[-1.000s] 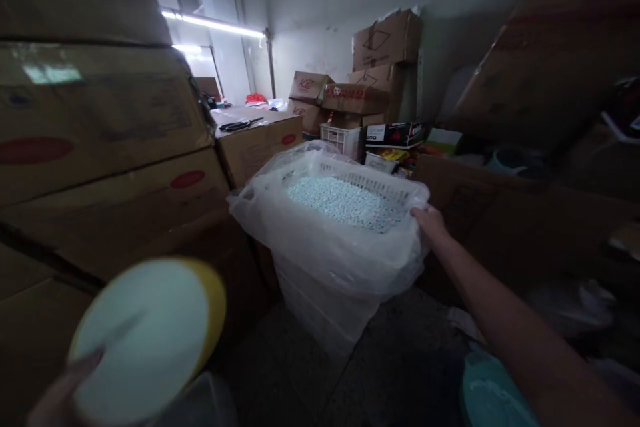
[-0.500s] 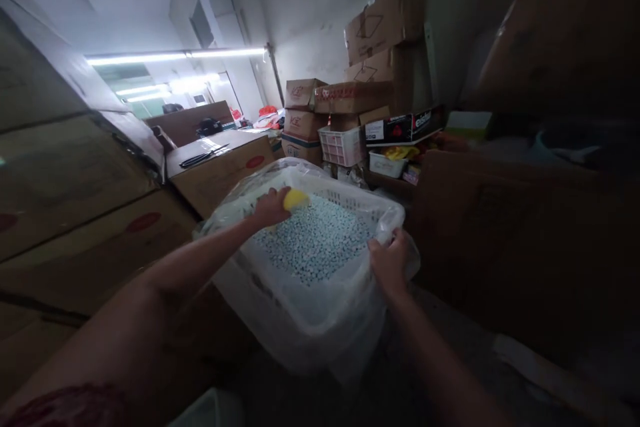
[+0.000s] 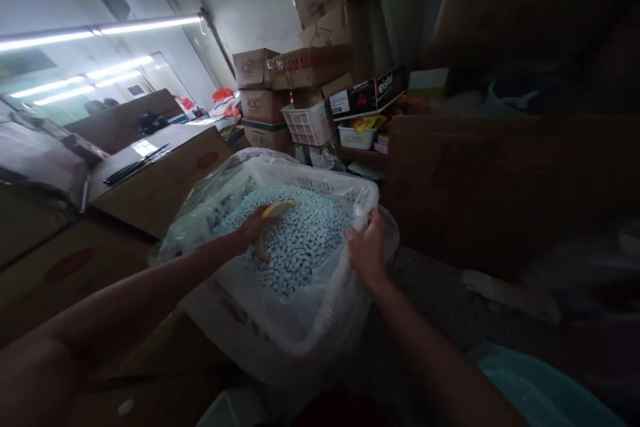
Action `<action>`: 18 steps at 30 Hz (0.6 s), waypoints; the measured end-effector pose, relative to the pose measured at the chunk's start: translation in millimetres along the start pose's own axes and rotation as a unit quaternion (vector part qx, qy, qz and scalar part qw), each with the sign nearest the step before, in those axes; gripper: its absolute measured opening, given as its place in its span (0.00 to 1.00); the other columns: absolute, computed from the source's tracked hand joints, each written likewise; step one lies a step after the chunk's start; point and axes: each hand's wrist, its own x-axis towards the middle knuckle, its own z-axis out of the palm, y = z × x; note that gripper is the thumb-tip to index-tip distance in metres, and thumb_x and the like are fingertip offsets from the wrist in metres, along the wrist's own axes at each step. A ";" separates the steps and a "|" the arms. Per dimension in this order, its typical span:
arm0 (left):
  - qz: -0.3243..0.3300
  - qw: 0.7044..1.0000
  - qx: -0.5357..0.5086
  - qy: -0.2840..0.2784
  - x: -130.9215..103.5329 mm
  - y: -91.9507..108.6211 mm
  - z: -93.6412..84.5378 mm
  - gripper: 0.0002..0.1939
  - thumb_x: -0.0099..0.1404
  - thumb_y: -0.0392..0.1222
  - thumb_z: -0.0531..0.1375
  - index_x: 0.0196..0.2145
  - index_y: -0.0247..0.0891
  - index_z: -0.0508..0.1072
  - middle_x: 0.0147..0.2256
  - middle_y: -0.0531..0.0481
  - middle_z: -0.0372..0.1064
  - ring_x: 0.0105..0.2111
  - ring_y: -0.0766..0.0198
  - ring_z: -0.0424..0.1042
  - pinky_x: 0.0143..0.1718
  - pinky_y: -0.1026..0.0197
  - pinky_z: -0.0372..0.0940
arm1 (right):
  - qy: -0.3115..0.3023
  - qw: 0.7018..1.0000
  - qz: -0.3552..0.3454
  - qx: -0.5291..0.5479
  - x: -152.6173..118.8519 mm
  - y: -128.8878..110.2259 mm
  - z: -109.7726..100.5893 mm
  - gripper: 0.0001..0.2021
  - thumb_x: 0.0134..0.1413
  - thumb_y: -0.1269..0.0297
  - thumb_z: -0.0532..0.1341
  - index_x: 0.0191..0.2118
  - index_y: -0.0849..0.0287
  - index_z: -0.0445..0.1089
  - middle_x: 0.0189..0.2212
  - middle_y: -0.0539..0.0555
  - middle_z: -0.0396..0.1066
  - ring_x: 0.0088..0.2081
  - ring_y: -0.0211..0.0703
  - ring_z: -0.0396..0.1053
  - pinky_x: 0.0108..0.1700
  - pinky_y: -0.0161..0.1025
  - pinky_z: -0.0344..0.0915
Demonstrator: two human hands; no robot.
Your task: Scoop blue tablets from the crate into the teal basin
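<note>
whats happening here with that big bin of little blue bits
A person stands over a white basket lined with a clear plastic bag and heaped with small pale blue pieces. The left hand holds a yellow-rimmed bowl tipped into the pile. The right hand grips the bag at the basket's near right rim. Stacked cardboard boxes crowd both sides.

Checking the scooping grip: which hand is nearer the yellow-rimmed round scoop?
Left. The left hand holds the yellow-rimmed round scoop in the pale blue pellets; the right hand grips the bag-lined basket's rim.
</note>
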 end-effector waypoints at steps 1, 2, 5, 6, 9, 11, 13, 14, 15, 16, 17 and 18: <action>-0.037 0.997 -0.062 -0.018 1.5 -1.4 6.2 0.25 0.53 0.49 0.63 0.48 0.39 0.69 0.33 0.51 0.71 0.31 0.59 0.71 0.31 0.60 0.67 | 0.005 1.000 0.001 -0.002 -0.1 0.0 -0.1 0.30 0.35 0.61 0.56 0.50 0.64 0.60 0.49 0.66 0.62 0.52 0.57 0.60 0.57 0.54 0.56; -0.080 0.989 -0.119 -0.036 2.6 -2.3 12.7 0.21 0.55 0.48 0.61 0.45 0.37 0.70 0.30 0.50 0.71 0.28 0.59 0.71 0.29 0.60 0.67 | 0.008 1.000 0.002 -0.005 0.0 -0.2 -0.6 0.30 0.34 0.61 0.55 0.49 0.64 0.60 0.49 0.66 0.62 0.52 0.57 0.60 0.57 0.54 0.56; -0.190 0.945 -0.254 -0.085 3.7 -3.4 27.0 0.15 0.61 0.47 0.56 0.39 0.33 0.71 0.26 0.47 0.72 0.25 0.58 0.71 0.28 0.58 0.69 | -0.004 1.000 0.004 -0.021 0.9 -0.6 -4.6 0.30 0.34 0.59 0.55 0.48 0.65 0.61 0.48 0.66 0.64 0.51 0.57 0.62 0.56 0.54 0.57; -0.209 0.932 -0.279 -0.095 3.5 -3.3 28.0 0.15 0.63 0.47 0.54 0.38 0.32 0.72 0.26 0.46 0.72 0.24 0.58 0.72 0.29 0.58 0.69 | -0.013 1.000 0.002 -0.026 1.5 -0.6 -6.6 0.29 0.33 0.59 0.55 0.48 0.65 0.62 0.47 0.66 0.65 0.50 0.57 0.63 0.56 0.54 0.58; -0.226 0.920 -0.304 -0.104 1.1 -3.2 15.4 0.17 0.65 0.48 0.53 0.42 0.30 0.72 0.24 0.45 0.72 0.23 0.56 0.73 0.29 0.55 0.70 | -0.033 0.998 -0.005 -0.046 3.3 -0.3 -12.3 0.29 0.34 0.58 0.56 0.47 0.64 0.63 0.46 0.65 0.67 0.48 0.57 0.65 0.54 0.54 0.60; -0.217 0.918 -0.317 -0.094 -1.4 -5.0 -3.1 0.19 0.64 0.47 0.54 0.46 0.29 0.71 0.25 0.44 0.74 0.23 0.55 0.73 0.30 0.54 0.71 | -0.036 0.998 -0.001 -0.059 3.8 -0.3 -14.8 0.30 0.34 0.56 0.57 0.48 0.64 0.64 0.46 0.64 0.68 0.48 0.57 0.65 0.55 0.54 0.59; -0.193 0.911 -0.355 -0.085 -3.1 -9.4 -22.7 0.21 0.65 0.45 0.54 0.50 0.29 0.69 0.28 0.42 0.75 0.26 0.55 0.75 0.33 0.54 0.71 | -0.040 0.997 0.010 -0.067 3.6 -1.1 -16.2 0.32 0.34 0.55 0.56 0.49 0.65 0.64 0.48 0.65 0.67 0.49 0.58 0.65 0.55 0.54 0.59; -0.184 0.905 -0.374 -0.082 -3.4 -12.6 -30.6 0.21 0.65 0.45 0.53 0.51 0.29 0.68 0.30 0.42 0.75 0.27 0.54 0.75 0.35 0.53 0.71 | -0.043 0.997 0.015 -0.070 3.3 -1.9 -16.7 0.32 0.34 0.54 0.56 0.50 0.65 0.63 0.48 0.65 0.67 0.49 0.58 0.65 0.55 0.54 0.59; -0.179 0.901 -0.387 -0.080 -3.0 -16.1 -36.5 0.21 0.66 0.44 0.53 0.52 0.29 0.68 0.31 0.41 0.76 0.29 0.54 0.76 0.37 0.52 0.71 | -0.044 0.996 0.019 -0.072 2.9 -3.0 -17.4 0.33 0.34 0.54 0.56 0.50 0.65 0.63 0.48 0.65 0.67 0.48 0.58 0.66 0.55 0.53 0.60; -0.180 0.898 -0.395 -0.078 -2.2 -19.9 -40.2 0.22 0.66 0.45 0.52 0.53 0.30 0.67 0.32 0.41 0.76 0.31 0.53 0.76 0.39 0.51 0.71 | -0.045 0.996 0.021 -0.075 2.6 -4.2 -18.1 0.33 0.34 0.54 0.56 0.50 0.65 0.64 0.47 0.64 0.68 0.48 0.57 0.66 0.54 0.53 0.60; -0.183 0.896 -0.398 -0.073 -1.0 -23.6 -42.0 0.22 0.66 0.45 0.52 0.53 0.30 0.67 0.32 0.41 0.76 0.32 0.53 0.76 0.40 0.50 0.71 | -0.046 0.996 0.023 -0.078 2.4 -5.4 -19.0 0.32 0.34 0.54 0.56 0.50 0.64 0.64 0.47 0.64 0.68 0.47 0.57 0.66 0.54 0.52 0.61; -0.187 0.894 -0.401 -0.066 0.5 -26.9 -42.3 0.22 0.66 0.46 0.52 0.53 0.31 0.67 0.33 0.41 0.76 0.33 0.52 0.77 0.41 0.49 0.71 | -0.047 0.995 0.023 -0.079 2.5 -6.2 -20.0 0.32 0.34 0.54 0.56 0.50 0.64 0.64 0.46 0.63 0.69 0.47 0.56 0.67 0.53 0.51 0.62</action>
